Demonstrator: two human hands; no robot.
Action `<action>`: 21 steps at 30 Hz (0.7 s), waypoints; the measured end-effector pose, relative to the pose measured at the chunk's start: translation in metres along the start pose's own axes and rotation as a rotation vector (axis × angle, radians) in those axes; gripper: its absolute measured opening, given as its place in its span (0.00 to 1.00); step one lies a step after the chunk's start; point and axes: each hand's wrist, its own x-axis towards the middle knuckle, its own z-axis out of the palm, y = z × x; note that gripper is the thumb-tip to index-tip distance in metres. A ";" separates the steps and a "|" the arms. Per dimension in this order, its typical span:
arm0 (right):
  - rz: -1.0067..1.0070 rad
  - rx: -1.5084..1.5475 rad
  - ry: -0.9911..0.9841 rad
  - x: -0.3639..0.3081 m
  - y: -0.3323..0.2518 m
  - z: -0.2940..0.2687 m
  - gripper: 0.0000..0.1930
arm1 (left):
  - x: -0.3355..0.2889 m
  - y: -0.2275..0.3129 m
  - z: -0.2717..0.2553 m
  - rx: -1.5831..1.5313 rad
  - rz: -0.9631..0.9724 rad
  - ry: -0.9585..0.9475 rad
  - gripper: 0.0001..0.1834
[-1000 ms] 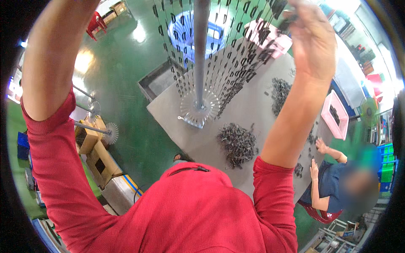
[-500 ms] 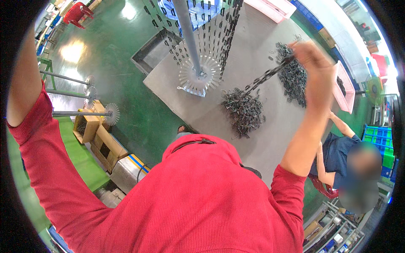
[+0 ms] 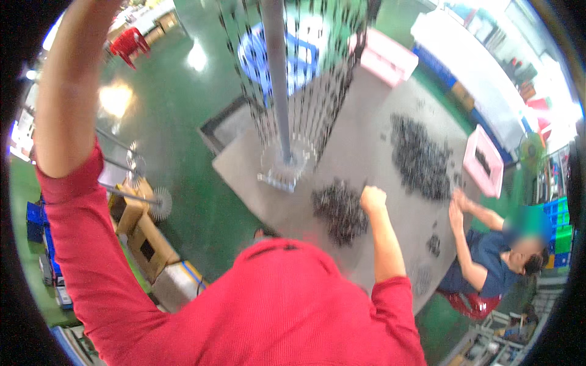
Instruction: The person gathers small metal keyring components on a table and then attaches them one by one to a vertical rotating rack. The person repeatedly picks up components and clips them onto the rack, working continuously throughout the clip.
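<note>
My right hand [image 3: 373,199] is closed at the right edge of a pile of small dark metal links [image 3: 342,215] on the grey table. Whatever its fingers hold, if anything, is hidden. My left arm [image 3: 70,97] reaches up past the top left edge, and its hand is out of sight. Ahead stands an upright grey pole [image 3: 276,79] with a toothed round disc [image 3: 293,160] at its lower end. Strands of dark links [image 3: 329,100] hang around the pole. Motion blurs the picture.
A second, larger heap of dark links [image 3: 421,160] lies farther right on the table [image 3: 244,177]. A co-worker [image 3: 482,259] sits at the right with hands by that heap. Pink baskets [image 3: 387,58] stand behind and at the right. A blue plastic stool [image 3: 251,55] is behind the strands.
My right hand has come down and nearer, to the pile's edge; the linked strand it held up from the pile no longer shows. The view has shifted, and the co-worker's hands now reach the larger heap.
</note>
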 end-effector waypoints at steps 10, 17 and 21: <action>-0.562 1.002 1.399 -0.127 -0.065 -0.347 0.07 | 0.013 0.004 0.003 0.035 0.156 0.056 0.25; -0.581 1.031 1.561 -0.133 -0.090 -0.384 0.05 | 0.019 -0.001 0.014 0.045 0.196 0.109 0.28; -0.675 1.160 1.437 -0.131 -0.091 -0.391 0.05 | 0.017 -0.004 0.018 0.068 0.183 0.130 0.29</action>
